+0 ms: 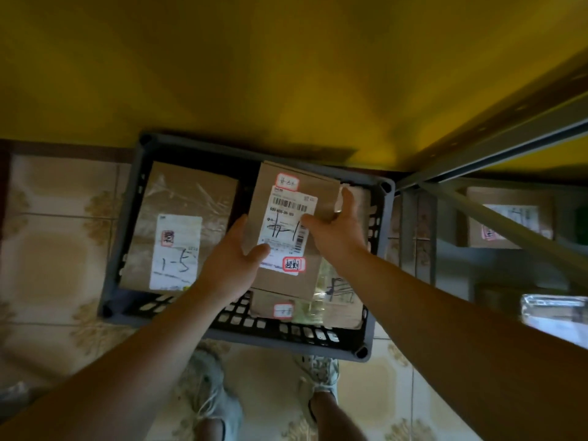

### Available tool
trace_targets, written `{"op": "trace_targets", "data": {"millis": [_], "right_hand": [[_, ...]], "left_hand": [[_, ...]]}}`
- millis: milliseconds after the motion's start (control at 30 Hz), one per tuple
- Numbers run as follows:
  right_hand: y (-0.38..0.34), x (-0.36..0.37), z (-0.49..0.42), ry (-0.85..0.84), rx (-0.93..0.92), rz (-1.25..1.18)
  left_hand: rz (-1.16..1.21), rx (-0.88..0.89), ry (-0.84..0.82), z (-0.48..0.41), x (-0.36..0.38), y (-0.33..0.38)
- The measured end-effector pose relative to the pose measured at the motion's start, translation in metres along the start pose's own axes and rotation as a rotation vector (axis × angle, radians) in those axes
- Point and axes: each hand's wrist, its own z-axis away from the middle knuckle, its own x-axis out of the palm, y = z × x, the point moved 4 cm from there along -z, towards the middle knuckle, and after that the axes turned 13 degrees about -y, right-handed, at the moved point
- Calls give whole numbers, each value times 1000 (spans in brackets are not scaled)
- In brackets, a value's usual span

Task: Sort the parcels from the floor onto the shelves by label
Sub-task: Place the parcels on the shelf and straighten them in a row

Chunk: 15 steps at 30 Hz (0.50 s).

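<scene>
A brown cardboard parcel (288,192) with a white barcode label and handwritten marks is held above a grey plastic crate (127,218) on the floor. My left hand (235,262) grips its left edge, thumb on the label. My right hand (342,229) grips its right edge, thumb across the label's right side. In the crate's left half lies a larger taped parcel (187,198) marked "1-5". Under the held parcel lie a small box (270,305) with a red-framed sticker and a clear-wrapped parcel (342,300), both partly hidden.
A yellow wall (254,74) rises just behind the crate. A grey metal shelf frame (496,144) stands at the right, with a labelled box (509,224) on a lower shelf. My two feet (321,377) stand on the patterned floor tiles (54,249) right before the crate.
</scene>
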Motion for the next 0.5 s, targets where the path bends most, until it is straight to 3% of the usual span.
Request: {"op": "trace_targets", "data": {"millis": [67,133,233,333,500], "right_hand": [[-4,12,5,6,-24,-44],[-7,30,9,-6,-29,-31],[-9,51,11,-18,-28,17],[-10,61,7,37,-32,13],[-9,66,3,59,-18,5]], "left_hand": [[-96,53,-33,7,-16,-3],[-217,62,40,14,-38,-19],[-398,-154,266,11,-84,-72],[-233,-375,224,2,-109,-134],[-49,-378,216,8,-102,-136]]}}
